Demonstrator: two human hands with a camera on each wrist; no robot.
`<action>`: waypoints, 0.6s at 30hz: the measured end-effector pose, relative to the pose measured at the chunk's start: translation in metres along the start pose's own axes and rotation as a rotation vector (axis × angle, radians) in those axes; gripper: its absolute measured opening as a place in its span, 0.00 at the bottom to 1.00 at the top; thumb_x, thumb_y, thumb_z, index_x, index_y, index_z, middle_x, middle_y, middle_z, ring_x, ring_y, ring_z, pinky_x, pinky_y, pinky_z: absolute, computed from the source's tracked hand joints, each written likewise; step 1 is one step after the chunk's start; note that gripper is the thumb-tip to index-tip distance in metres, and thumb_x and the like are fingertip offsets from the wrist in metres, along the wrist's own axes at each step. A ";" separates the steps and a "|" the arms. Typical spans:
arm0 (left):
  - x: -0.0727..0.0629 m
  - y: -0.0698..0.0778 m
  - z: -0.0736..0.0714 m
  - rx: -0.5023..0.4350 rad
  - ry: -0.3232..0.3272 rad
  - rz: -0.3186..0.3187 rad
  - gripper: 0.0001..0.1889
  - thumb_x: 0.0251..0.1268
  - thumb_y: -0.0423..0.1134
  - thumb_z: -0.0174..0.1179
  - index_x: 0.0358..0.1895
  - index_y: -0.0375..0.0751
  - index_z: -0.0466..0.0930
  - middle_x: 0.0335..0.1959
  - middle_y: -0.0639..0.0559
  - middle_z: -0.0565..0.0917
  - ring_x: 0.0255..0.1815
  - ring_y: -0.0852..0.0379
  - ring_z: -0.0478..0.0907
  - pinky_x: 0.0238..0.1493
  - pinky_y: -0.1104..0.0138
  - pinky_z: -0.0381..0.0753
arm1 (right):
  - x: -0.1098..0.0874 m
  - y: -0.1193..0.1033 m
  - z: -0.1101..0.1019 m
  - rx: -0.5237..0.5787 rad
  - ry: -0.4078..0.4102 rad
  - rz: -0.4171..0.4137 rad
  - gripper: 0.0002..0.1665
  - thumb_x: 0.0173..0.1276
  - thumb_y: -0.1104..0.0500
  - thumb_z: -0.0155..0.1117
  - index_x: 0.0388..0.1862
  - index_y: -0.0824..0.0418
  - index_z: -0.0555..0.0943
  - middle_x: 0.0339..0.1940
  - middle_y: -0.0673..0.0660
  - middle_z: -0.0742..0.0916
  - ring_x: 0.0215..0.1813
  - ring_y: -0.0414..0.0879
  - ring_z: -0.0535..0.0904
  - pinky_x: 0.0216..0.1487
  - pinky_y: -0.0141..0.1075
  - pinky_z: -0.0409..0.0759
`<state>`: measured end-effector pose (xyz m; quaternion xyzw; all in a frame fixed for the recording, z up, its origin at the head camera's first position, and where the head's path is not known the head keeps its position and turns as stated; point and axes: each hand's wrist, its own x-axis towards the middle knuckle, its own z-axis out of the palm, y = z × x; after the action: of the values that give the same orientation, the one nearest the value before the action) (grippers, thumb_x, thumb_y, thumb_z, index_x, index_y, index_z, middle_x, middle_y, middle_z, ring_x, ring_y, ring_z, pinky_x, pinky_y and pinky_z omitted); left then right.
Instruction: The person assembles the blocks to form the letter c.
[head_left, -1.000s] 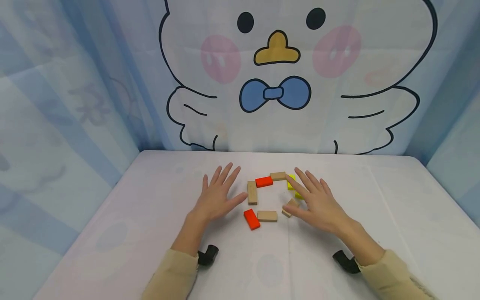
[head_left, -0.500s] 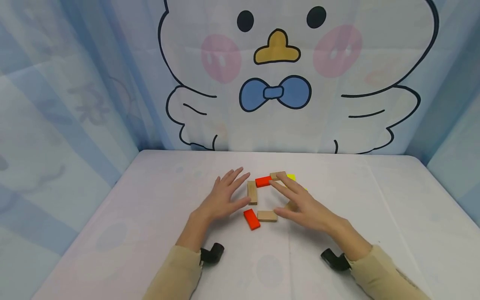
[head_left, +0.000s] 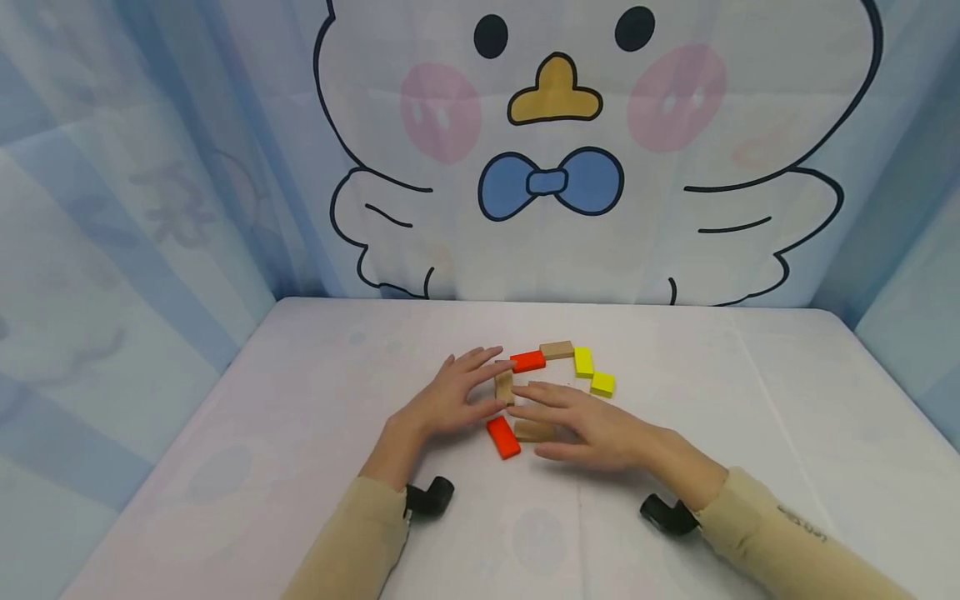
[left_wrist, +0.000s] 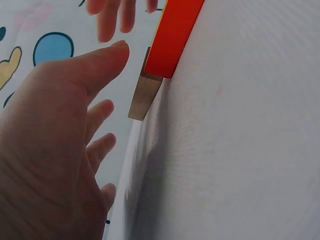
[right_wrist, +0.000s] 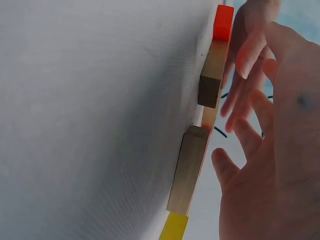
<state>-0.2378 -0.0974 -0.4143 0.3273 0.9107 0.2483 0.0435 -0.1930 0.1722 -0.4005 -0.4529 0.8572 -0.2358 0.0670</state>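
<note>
Small rectangular blocks lie flat on the table in a rough ring. My left hand [head_left: 450, 398] hovers at the ring's left side, fingers loosely extended, beside a plain wooden block [head_left: 505, 387] and over part of it. My right hand [head_left: 596, 427] hangs above the front right of the ring, fingers spread, partly covering another wooden block [head_left: 527, 431]. Both hands hold nothing. A red block [head_left: 504, 437] lies at the front left. One wooden block [right_wrist: 189, 170], hidden under my right hand in the head view, shows in the right wrist view.
At the ring's back are a red block [head_left: 528, 361] and a wooden block [head_left: 557, 350]. Two yellow blocks [head_left: 583, 362] [head_left: 602, 384] form its right side. The white-covered table [head_left: 300, 400] meets a printed curtain [head_left: 555, 258] behind.
My right hand has swept left and slightly nearer, uncovering the yellow blocks. My left hand has shifted a little right, toward the ring. The blocks have stayed in place.
</note>
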 end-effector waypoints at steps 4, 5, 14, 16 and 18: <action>0.001 -0.003 0.000 0.002 -0.022 0.002 0.32 0.71 0.59 0.53 0.77 0.57 0.66 0.80 0.54 0.58 0.80 0.50 0.50 0.76 0.41 0.39 | 0.001 0.000 0.001 -0.013 -0.029 -0.005 0.34 0.76 0.38 0.56 0.79 0.41 0.66 0.80 0.48 0.64 0.80 0.48 0.56 0.73 0.57 0.61; 0.002 -0.003 0.000 0.001 -0.029 0.004 0.32 0.71 0.60 0.53 0.77 0.57 0.66 0.80 0.54 0.58 0.80 0.50 0.50 0.76 0.42 0.39 | 0.001 0.001 0.001 -0.019 -0.037 -0.016 0.34 0.77 0.38 0.55 0.78 0.42 0.67 0.80 0.47 0.64 0.80 0.48 0.57 0.73 0.56 0.61; 0.002 -0.007 0.002 -0.032 -0.074 0.024 0.31 0.70 0.58 0.52 0.75 0.58 0.69 0.80 0.55 0.59 0.81 0.52 0.49 0.76 0.43 0.36 | 0.000 0.005 0.003 -0.069 -0.106 -0.117 0.34 0.78 0.40 0.54 0.78 0.46 0.67 0.79 0.46 0.66 0.79 0.52 0.58 0.73 0.57 0.61; 0.001 -0.007 0.002 -0.035 -0.085 0.017 0.31 0.70 0.59 0.53 0.75 0.60 0.69 0.80 0.56 0.58 0.81 0.54 0.49 0.77 0.45 0.34 | -0.001 0.006 0.003 -0.080 -0.124 -0.111 0.34 0.78 0.39 0.54 0.79 0.46 0.66 0.79 0.46 0.65 0.80 0.52 0.57 0.73 0.57 0.60; 0.001 -0.007 0.002 -0.037 -0.099 0.016 0.31 0.69 0.59 0.54 0.75 0.60 0.69 0.81 0.56 0.57 0.81 0.55 0.48 0.77 0.46 0.33 | -0.003 0.007 0.003 -0.086 -0.145 -0.099 0.35 0.78 0.38 0.53 0.79 0.45 0.65 0.80 0.46 0.64 0.80 0.52 0.56 0.74 0.58 0.58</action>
<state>-0.2426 -0.1008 -0.4195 0.3454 0.9001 0.2490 0.0925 -0.1953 0.1772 -0.4063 -0.5130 0.8360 -0.1683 0.0974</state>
